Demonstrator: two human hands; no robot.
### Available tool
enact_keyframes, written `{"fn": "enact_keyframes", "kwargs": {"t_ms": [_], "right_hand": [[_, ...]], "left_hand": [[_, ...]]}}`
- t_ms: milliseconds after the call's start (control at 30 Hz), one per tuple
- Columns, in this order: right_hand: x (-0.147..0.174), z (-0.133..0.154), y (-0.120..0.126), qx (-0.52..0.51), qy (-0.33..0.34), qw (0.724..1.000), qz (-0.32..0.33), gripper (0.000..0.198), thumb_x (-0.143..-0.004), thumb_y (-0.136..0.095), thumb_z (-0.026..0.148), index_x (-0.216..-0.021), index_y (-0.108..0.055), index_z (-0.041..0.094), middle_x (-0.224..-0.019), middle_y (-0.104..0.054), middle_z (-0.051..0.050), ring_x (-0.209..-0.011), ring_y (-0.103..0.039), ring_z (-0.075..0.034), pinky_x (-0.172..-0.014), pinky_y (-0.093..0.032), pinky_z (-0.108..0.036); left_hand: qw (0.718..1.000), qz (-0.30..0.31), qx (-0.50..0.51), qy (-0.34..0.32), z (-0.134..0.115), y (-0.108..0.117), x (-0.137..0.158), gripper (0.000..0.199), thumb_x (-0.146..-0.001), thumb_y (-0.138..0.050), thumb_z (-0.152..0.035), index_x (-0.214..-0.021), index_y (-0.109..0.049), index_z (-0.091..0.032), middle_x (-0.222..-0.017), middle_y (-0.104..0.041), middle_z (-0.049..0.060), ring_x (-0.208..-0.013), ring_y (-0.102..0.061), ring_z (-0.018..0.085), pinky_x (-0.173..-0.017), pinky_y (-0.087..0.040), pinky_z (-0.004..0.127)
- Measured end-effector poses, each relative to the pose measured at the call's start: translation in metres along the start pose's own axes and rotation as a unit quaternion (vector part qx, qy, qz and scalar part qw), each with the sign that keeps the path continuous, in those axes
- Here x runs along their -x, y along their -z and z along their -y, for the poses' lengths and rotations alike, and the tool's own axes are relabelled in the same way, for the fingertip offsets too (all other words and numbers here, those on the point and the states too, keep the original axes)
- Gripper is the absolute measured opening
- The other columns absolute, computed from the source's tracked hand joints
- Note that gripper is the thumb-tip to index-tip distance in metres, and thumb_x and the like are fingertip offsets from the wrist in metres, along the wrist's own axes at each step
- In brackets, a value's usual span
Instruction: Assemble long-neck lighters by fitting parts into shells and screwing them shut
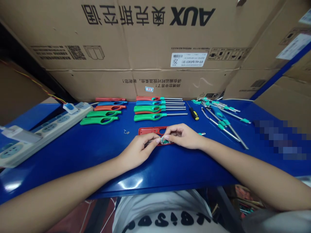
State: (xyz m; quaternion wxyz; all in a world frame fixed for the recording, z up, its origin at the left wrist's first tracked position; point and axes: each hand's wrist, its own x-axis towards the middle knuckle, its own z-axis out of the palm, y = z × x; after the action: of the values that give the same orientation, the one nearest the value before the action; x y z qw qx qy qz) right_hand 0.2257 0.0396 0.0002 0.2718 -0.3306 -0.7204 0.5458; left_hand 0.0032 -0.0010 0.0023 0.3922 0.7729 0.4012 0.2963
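Note:
A red gas-lighter handle shell [145,130] lies in front of me at the middle of the table. Over its lower edge, my left hand [138,148] and my right hand [185,137] meet fingertip to fingertip, both closed in a pinch. Between them is a small teal and white lighter part [165,141], mostly covered by the fingers. A thin dark piece shows along my left thumb, too hidden to name. To the right of my right hand, a short metal tip [202,133] pokes out from behind the wrist.
Behind stand rows of lighter handles [99,120] and lighters with metal tubes [148,117]. A screwdriver [194,114] and a pile of loose tubes [227,127] lie right. Small metal bits [126,132] sit left of the shell. A power strip [52,129] runs along the left; cardboard [150,58] walls the back.

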Motion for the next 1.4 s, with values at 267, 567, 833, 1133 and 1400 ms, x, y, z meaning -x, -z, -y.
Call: {"fn": "enact_keyframes", "kwargs": {"t_ms": [267,567,833,1133,1400], "right_hand": [[0.003,-0.001,-0.010,0.018,0.019,0.999,-0.046,0.034,-0.085,-0.070,0.049,-0.083,-0.067,0.015,-0.075,-0.063,-0.001,-0.064,-0.052,-0.010,-0.060,-0.042,-0.024],[0.004,-0.002,-0.013,0.043,0.038,0.997,-0.057,0.034,-0.087,-0.067,0.048,-0.081,-0.067,0.015,-0.077,-0.064,-0.002,-0.063,-0.052,-0.010,-0.057,-0.041,-0.023],[0.001,0.003,-0.011,0.004,0.000,0.999,-0.047,0.042,-0.080,-0.072,0.056,-0.081,-0.066,0.015,-0.073,-0.063,-0.001,-0.063,-0.051,-0.011,-0.059,-0.042,-0.025],[-0.001,0.008,-0.007,-0.077,-0.045,0.994,-0.067,0.046,-0.072,-0.080,0.057,-0.075,-0.062,0.015,-0.052,-0.051,0.007,-0.041,-0.036,-0.004,-0.039,-0.025,-0.021],[-0.001,0.005,-0.010,-0.055,-0.010,0.995,-0.088,0.046,-0.074,-0.078,0.059,-0.075,-0.064,0.015,-0.060,-0.057,0.003,-0.050,-0.043,-0.006,-0.047,-0.032,-0.022]], "left_hand": [[1.000,-0.031,0.001,-0.002,0.005,-0.005,0.001,0.030,-0.100,-0.048,-0.038,-0.096,-0.068,-0.016,-0.089,-0.071,0.003,-0.079,-0.062,0.017,-0.071,-0.045,0.025],[1.000,-0.015,0.024,0.002,0.000,-0.002,-0.001,0.030,-0.098,-0.050,-0.038,-0.090,-0.067,-0.016,-0.082,-0.068,0.002,-0.075,-0.060,0.016,-0.067,-0.046,0.024],[1.000,-0.018,0.009,0.005,-0.001,0.000,-0.001,0.033,-0.099,-0.048,-0.041,-0.088,-0.066,-0.016,-0.079,-0.065,0.000,-0.070,-0.055,0.014,-0.064,-0.042,0.023],[1.000,-0.025,0.005,0.015,-0.001,0.002,0.000,0.035,-0.098,-0.051,-0.046,-0.088,-0.067,-0.016,-0.070,-0.057,-0.002,-0.060,-0.046,0.012,-0.056,-0.036,0.022],[1.000,-0.016,0.000,0.018,-0.003,0.002,0.000,0.035,-0.098,-0.050,-0.044,-0.088,-0.068,-0.015,-0.068,-0.056,-0.002,-0.059,-0.045,0.011,-0.055,-0.036,0.022]]}}
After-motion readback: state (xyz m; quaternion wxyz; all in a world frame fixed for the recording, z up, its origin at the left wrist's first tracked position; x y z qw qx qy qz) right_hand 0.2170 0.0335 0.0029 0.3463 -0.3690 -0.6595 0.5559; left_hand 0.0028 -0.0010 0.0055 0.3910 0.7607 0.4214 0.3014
